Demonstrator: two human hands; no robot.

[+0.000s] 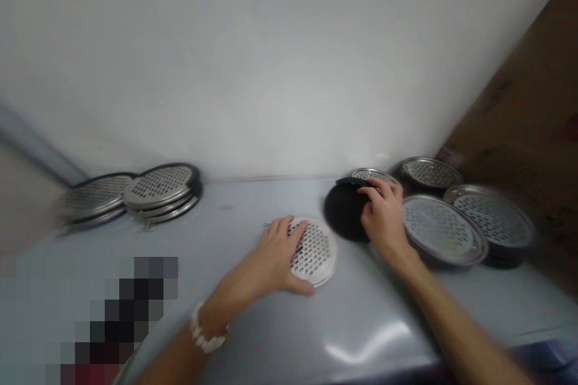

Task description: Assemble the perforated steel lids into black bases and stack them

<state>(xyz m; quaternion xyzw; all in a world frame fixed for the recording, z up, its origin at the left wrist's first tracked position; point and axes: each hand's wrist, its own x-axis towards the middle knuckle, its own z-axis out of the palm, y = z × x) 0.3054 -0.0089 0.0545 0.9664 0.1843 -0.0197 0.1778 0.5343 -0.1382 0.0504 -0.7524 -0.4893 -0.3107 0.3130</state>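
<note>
Steel disc [315,251] lies under open left grip [271,252]; right grip [382,216] clamps black disc [344,212].

Left hand [271,252] on a perforated steel disc [316,251], right hand [382,216] gripping a black disc [343,210]

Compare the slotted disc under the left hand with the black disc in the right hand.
The slotted disc is pale with rows of dark slots; the black disc is dark, with no slots visible on the side shown. The slotted disc lies flat on the grey counter under the left hand; the black disc sits tilted, held near its upper edge by the right hand. Both are round.
</note>
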